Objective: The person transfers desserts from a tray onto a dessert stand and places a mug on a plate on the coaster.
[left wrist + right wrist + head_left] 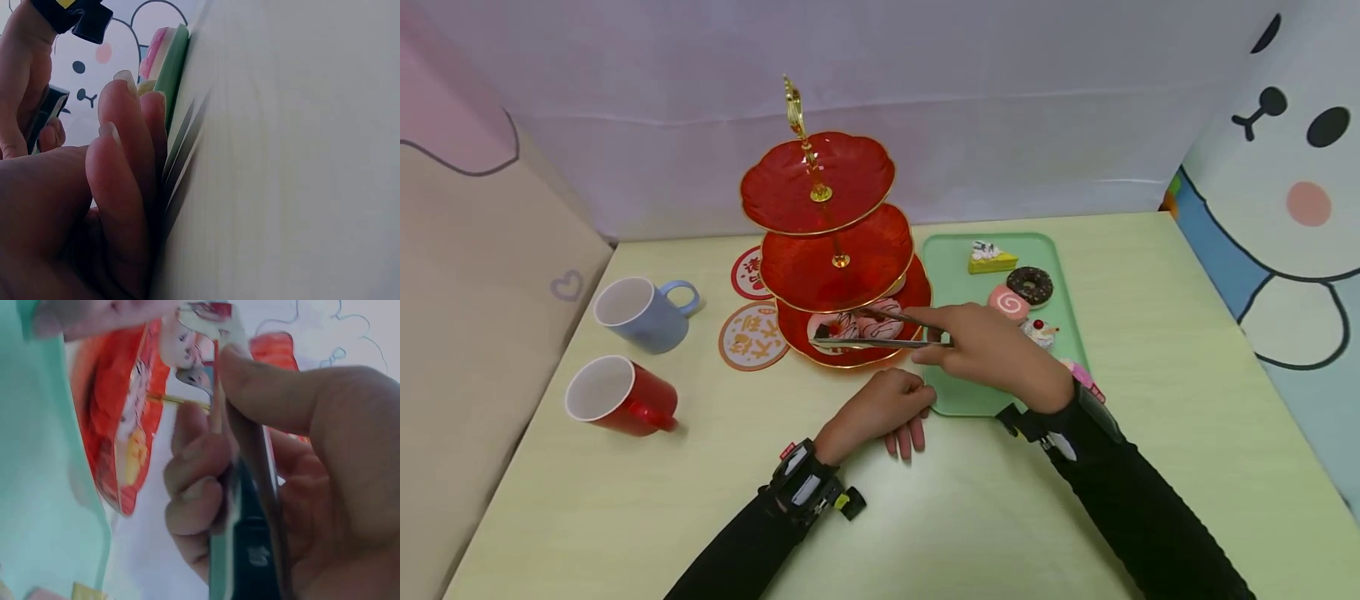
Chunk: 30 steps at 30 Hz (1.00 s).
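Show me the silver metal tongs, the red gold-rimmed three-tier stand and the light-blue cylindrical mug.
Silver metal tongs (887,342): head view, on the lower arm.
Red gold-rimmed three-tier stand (880,258): head view, on the middle plate.
Light-blue cylindrical mug (658,321): head view, on the outer wall.

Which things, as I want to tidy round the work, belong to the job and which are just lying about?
Seem part of the job:
Tongs, in the right hand
Stand
Pink donuts on its bottom tier, at the tongs' ends
Tray, left hand at its corner
Sweets on the tray

Seem just lying about:
Blue mug
Red mug
Orange coaster
Red coaster
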Each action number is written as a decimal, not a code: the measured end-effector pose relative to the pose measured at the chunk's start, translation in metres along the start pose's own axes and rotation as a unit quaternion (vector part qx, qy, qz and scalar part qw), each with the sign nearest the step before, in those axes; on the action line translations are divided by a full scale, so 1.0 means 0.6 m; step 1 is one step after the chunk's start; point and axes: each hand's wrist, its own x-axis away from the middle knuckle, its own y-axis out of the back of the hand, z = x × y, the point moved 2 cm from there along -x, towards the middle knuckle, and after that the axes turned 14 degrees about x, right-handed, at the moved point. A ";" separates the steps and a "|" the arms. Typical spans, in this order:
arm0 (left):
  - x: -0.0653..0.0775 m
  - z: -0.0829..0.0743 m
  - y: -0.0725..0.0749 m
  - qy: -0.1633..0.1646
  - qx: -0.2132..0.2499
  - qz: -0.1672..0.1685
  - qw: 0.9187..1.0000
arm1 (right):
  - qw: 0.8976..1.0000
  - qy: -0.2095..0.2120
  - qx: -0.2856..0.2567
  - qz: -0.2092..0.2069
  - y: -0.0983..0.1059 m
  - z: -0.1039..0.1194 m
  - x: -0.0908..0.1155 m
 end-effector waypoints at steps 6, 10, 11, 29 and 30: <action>-0.003 -0.003 -0.005 -0.008 -0.002 0.008 1.000 | 1.000 0.000 0.021 -0.019 -0.023 0.010 -0.017; -0.003 -0.005 -0.007 -0.012 -0.008 0.010 1.000 | 0.999 0.004 0.036 -0.029 -0.035 0.013 -0.021; -0.003 -0.005 -0.007 -0.014 -0.009 0.010 1.000 | 0.999 0.004 0.039 -0.031 -0.037 0.013 -0.021; -0.003 -0.003 -0.003 -0.025 -0.004 0.008 1.000 | 0.999 -0.008 0.042 -0.008 -0.039 0.015 -0.027; -0.004 -0.003 -0.003 -0.025 -0.005 0.008 1.000 | 0.999 -0.008 0.041 -0.007 -0.038 0.015 -0.027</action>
